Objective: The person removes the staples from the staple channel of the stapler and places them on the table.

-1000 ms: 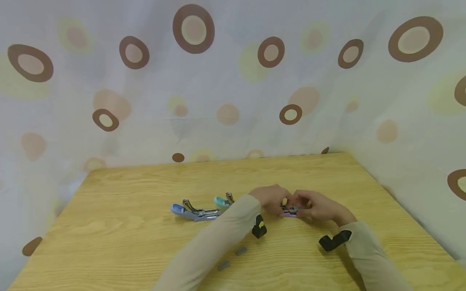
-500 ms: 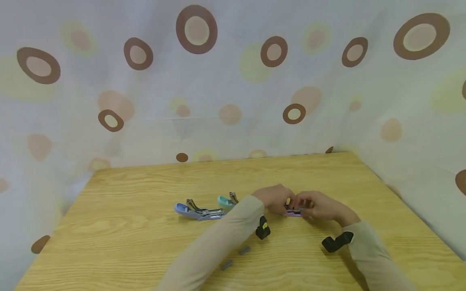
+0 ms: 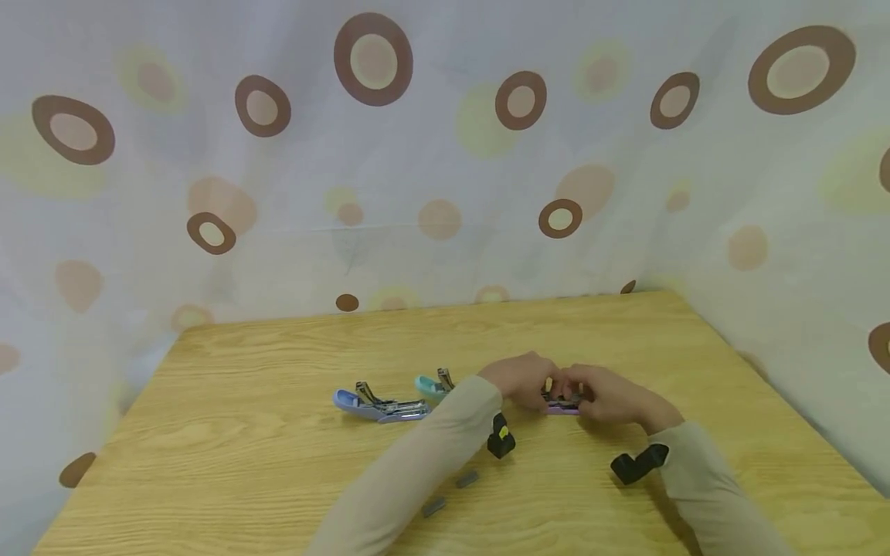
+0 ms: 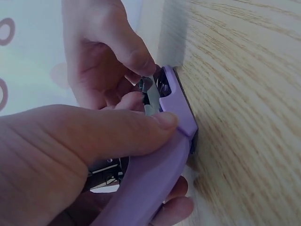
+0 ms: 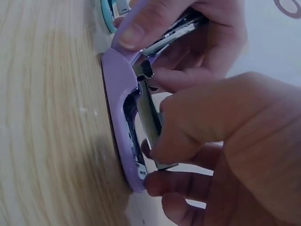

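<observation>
An opened purple stapler (image 3: 562, 411) lies on the table between both hands. My left hand (image 3: 524, 378) grips its body, with the thumb pressed along the purple casing (image 4: 155, 165) in the left wrist view. My right hand (image 3: 615, 394) is at the stapler's other end, its fingers pinching a grey metal strip (image 5: 150, 115) at the open metal channel. Whether that strip is a row of staples or part of the stapler, I cannot tell. Fingers hide part of the mechanism.
To the left lie an opened blue stapler (image 3: 399, 410) and an opened teal stapler (image 3: 429, 385), the latter partly behind my left sleeve. Two small grey staple strips (image 3: 468, 479) (image 3: 434, 506) lie nearer the front. A patterned curtain (image 3: 445, 154) stands behind the wooden table (image 3: 243, 448).
The head view has shifted slightly. Both hands stay at the purple stapler, and the right fingers have moved a little over its metal part. The other staplers and staple strips have not moved.
</observation>
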Action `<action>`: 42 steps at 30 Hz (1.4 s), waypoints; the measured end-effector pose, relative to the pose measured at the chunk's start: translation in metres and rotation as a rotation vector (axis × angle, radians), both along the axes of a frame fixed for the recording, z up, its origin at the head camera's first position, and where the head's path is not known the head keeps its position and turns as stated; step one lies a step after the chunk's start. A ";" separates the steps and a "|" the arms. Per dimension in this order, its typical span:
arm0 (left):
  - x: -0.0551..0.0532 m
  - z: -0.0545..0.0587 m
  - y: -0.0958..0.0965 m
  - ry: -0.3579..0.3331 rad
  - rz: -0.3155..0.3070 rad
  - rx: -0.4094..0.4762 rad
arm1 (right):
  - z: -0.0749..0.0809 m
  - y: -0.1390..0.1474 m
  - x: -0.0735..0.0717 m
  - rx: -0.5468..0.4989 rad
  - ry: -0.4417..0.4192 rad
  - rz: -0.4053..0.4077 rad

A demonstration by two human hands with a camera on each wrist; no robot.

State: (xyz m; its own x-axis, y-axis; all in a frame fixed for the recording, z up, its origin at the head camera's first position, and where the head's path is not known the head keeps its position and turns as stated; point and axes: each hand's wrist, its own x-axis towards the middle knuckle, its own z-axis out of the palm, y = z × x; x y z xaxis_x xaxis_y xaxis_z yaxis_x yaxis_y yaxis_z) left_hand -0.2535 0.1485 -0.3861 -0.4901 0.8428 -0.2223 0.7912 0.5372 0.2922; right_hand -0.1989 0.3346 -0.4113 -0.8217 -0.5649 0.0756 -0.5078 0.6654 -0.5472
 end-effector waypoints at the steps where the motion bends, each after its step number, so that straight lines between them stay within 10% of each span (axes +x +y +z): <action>1: 0.001 0.000 -0.001 -0.004 0.004 0.000 | 0.000 0.000 0.001 -0.017 -0.015 0.000; 19: 0.007 -0.002 -0.005 0.006 0.031 0.003 | 0.005 0.013 0.001 -0.229 0.023 -0.037; 29: 0.004 -0.002 -0.004 0.047 -0.010 0.042 | 0.028 0.018 0.008 -0.163 -0.034 0.065; 42: 0.004 0.007 -0.006 -0.034 0.113 0.006 | 0.036 -0.024 0.019 0.075 -0.232 0.210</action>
